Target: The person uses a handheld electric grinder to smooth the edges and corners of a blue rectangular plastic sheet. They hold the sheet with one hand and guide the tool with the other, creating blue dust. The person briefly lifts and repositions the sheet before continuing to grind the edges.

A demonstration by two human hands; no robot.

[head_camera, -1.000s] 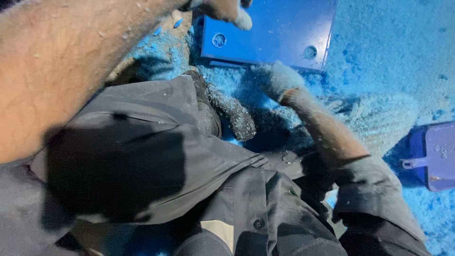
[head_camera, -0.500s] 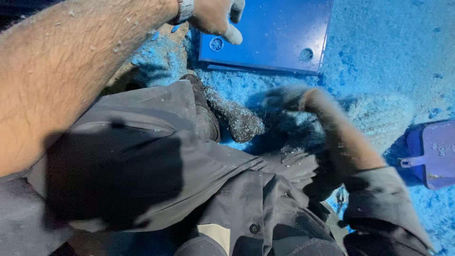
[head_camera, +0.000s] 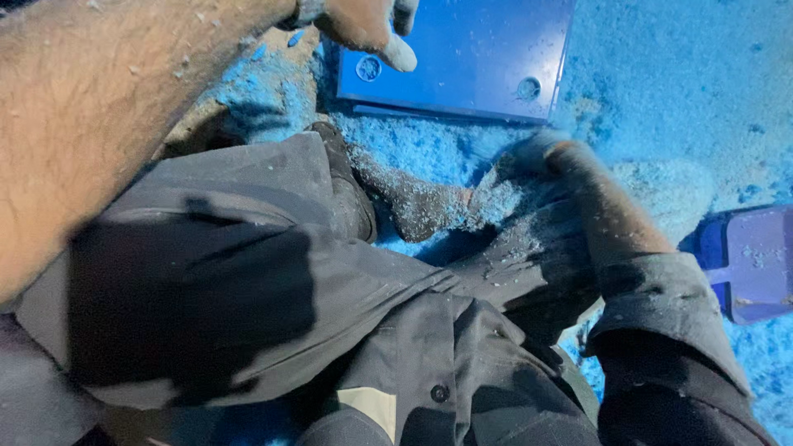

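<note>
Since a second ago, right hand (head_camera: 529, 169) has dropped below the blue panel (head_camera: 462, 54), sweeping blue powder (head_camera: 661, 74); left hand (head_camera: 363, 21) rests open on the panel's edge. Scooping continues; next needs gathering grip.

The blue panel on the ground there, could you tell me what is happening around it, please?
A person crouches over ground covered in blue powder. Their left hand, dusted with it, rests on the near corner of a flat blue panel that has two round holes. Their right hand is down in the powder just in front of the panel, blurred, so its grip cannot be made out. A dust-coated foot lies between them, and a purple scoop-like tool sits at the right edge.
</note>
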